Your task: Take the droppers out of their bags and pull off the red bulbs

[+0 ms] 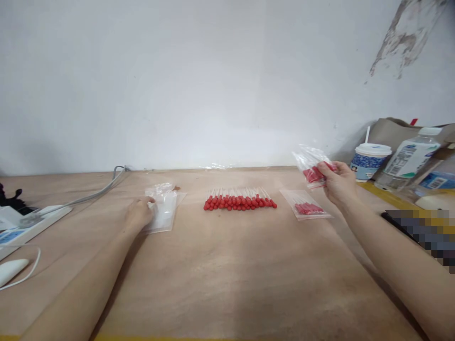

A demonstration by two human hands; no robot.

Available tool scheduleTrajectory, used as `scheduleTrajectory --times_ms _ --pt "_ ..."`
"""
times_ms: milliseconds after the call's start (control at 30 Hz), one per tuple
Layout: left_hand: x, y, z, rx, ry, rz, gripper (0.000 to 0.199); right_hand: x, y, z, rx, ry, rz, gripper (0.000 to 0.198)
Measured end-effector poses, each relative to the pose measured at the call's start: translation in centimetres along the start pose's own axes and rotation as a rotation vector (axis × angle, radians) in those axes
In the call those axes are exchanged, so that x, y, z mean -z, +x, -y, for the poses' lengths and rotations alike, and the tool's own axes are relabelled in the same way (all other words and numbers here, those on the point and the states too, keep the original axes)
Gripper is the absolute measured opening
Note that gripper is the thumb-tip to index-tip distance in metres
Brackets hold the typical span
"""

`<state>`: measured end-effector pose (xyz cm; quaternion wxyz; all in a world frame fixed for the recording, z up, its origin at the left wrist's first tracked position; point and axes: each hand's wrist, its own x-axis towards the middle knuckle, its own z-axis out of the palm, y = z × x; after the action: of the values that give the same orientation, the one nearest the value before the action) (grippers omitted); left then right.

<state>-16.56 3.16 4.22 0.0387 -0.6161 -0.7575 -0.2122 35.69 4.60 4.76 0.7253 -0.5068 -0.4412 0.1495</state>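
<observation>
My right hand (339, 182) is raised over the right side of the table, fingers and thumb closed on a clear zip bag (310, 163) of red-tipped white sticks. Below it, a second zip bag (307, 206) with similar sticks lies flat on the table. At the left, my left hand (140, 211) has its fingers curled on the edge of a clear plastic bag (164, 208), one of a small pile. Between the hands lies a row of loose red-tipped sticks (240, 202), red heads toward me.
A paper cup (371, 161) with a straw and a plastic bottle (408, 158) stand at the right, before a grey-brown bag (391, 130). At the left are a white power strip (46, 220) with a grey cable (103, 189) and a white object (12, 271). A wall (213, 85) rises behind the table.
</observation>
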Motion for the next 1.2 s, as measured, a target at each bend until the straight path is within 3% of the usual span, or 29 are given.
scheduleTrajectory --times_ms 100,167,267,367,467,567,633,700,800,933,1000,1100,1200 --pt "-0.6 0.4 0.9 0.005 0.015 0.019 0.025 -3.1 -4.1 2.7 -0.074 0.085 0.204 0.039" --pt "-0.4 0.5 1.1 -0.008 0.019 -0.006 0.024 -4.8 -7.8 4.0 -0.282 0.221 0.579 0.037" --pt "0.5 0.6 0.7 -0.028 0.024 -0.116 0.025 -6.8 -12.9 4.8 -0.407 0.273 0.908 0.038" --pt "0.9 0.4 -1.5 -0.073 0.008 -0.248 0.029 -8.2 -16.1 4.4 -0.536 0.272 1.03 0.042" --pt "0.6 -0.9 -5.8 -0.213 -0.102 -0.226 0.028 -8.9 -17.2 4.0 -0.476 0.241 1.035 0.039" --pt "0.2 -4.6 -10.8 -0.505 -0.475 0.088 0.03 -8.6 -17.1 4.1 -0.375 0.152 0.957 0.041" --pt "0.1 -7.6 -13.4 -0.766 -0.518 0.298 0.031 -7.9 -16.8 4.3 -0.327 0.042 0.927 0.041" --pt "-0.3 -10.3 -14.9 -0.965 -0.534 0.429 0.038 -7.0 -16.4 4.3 -0.344 -0.027 0.906 0.035" --pt "-0.9 -12.3 -15.1 -1.011 -0.505 0.52 0.052 -5.7 -15.9 4.0 -0.464 -0.011 0.877 0.027" --pt "-0.6 -11.8 -14.0 -0.937 -0.375 0.503 0.05 -5.0 -15.7 3.2 -0.532 0.209 0.93 0.035" --pt "0.3 -11.1 -13.8 -0.922 -0.294 0.51 0.046 -5.2 -16.0 2.8 -0.472 0.277 0.999 0.035" --pt "1.5 -10.4 -14.5 -0.938 -0.232 0.498 0.036 -5.8 -16.7 2.3 -0.273 0.276 1.082 0.03" --pt "1.4 -10.1 -15.7 -1.006 -0.314 0.46 0.029 -6.4 -17.1 2.0 -0.036 0.226 1.037 0.025"
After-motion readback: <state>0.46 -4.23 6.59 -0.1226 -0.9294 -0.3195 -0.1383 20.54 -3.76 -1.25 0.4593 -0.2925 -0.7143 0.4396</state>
